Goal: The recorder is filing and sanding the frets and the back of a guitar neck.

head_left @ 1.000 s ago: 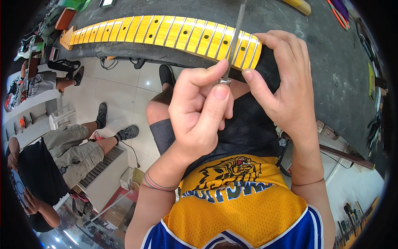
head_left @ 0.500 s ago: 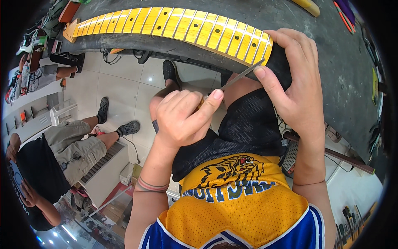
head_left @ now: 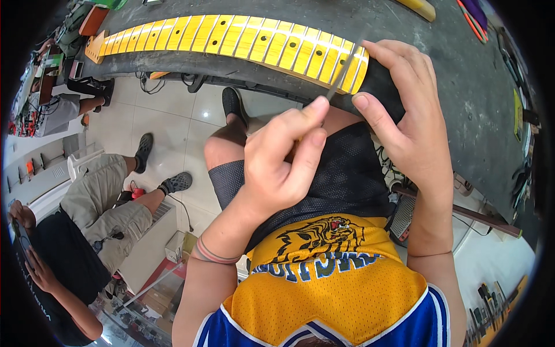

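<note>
A glossy yellow guitar neck (head_left: pixel 231 36) with metal frets and black dot markers lies along the front edge of the dark workbench, its headstock (head_left: pixel 94 47) at the far left. My left hand (head_left: pixel 283 153) is closed round a thin grey file (head_left: pixel 343 72), hiding its handle. The file slants up across the last frets at the neck's right end, its tip blurred. My right hand (head_left: pixel 413 110) spans that same end, with forefinger at the far corner and thumb at the near edge. Beneath this end sits a black support (head_left: pixel 386 95), partly covered by my hand.
The dark workbench (head_left: pixel 462 87) bears a yellow-brown block (head_left: pixel 417 8) at the far edge and orange-handled tools (head_left: pixel 473 22) at the upper right. To the left, another person (head_left: pixel 69 248) sits holding a phone. Hand tools (head_left: pixel 491 309) stand at the lower right.
My left hand has moved right and its file has swung steeper, from the near corner to across the frets. My right hand stays at the neck's end. The whole view has shifted slightly.
</note>
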Available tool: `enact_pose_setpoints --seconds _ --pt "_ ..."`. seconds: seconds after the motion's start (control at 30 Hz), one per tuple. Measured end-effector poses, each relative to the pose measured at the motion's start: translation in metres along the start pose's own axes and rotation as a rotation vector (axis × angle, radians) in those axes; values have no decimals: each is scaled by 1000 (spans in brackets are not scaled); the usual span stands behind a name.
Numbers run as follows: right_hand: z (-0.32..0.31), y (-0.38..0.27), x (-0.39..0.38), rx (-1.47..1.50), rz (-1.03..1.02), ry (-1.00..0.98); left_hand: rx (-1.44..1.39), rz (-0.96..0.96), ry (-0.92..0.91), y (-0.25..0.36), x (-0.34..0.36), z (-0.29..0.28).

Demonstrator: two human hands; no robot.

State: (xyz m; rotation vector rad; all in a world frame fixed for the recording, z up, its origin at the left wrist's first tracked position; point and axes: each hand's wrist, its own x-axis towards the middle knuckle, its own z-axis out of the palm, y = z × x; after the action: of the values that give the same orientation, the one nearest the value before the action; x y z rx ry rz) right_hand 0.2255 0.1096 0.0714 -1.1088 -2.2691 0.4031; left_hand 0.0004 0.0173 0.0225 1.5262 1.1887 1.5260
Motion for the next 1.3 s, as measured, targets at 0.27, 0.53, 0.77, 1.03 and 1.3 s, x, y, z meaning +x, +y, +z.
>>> enact_pose_setpoints --seconds 0.27,0.53,0.77,1.03,1.3 --pt "-10 11 -18 -36 -17 26 687 571 -171 -21 -10 -8" --pt "-9 13 -18 -54 -21 34 745 515 -235 -14 -23 -31" --pt "-9 14 -17 -76 -53 24 470 267 -161 6 0 8" --pt "-10 11 -15 -58 -28 6 483 425 -134 -4 0 0" --pt "-7 13 -18 -77 -26 18 754 512 -270 -13 -18 -33"
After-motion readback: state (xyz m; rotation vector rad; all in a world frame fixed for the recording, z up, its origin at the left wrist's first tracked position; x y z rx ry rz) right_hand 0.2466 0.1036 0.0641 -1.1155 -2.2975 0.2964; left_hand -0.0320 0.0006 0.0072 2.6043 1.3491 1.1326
